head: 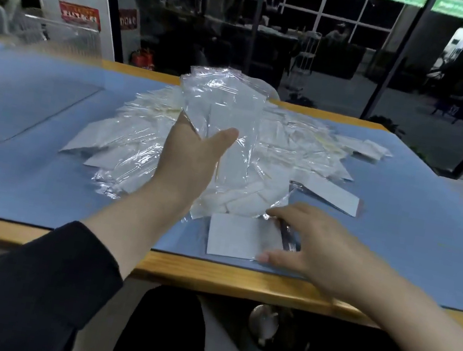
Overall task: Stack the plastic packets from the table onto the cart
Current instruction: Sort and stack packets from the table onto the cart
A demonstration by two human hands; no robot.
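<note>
A heap of clear plastic packets [285, 141] with white inserts covers the middle of the blue table mat [25, 171]. My left hand [189, 162] is raised above the heap and grips a bunch of clear packets [221, 103] held upright, thumb in front. My right hand [301, 242] lies low near the table's front edge, fingers and thumb closing round the right end of a single flat packet [235, 237] on the mat. The cart is not in view.
The table's wooden front edge [207, 275] runs just below my hands. A clear flat sheet [21, 103] lies on the mat at the left. One loose packet [334, 195] sits right of the heap. Dark glass walls stand behind the table.
</note>
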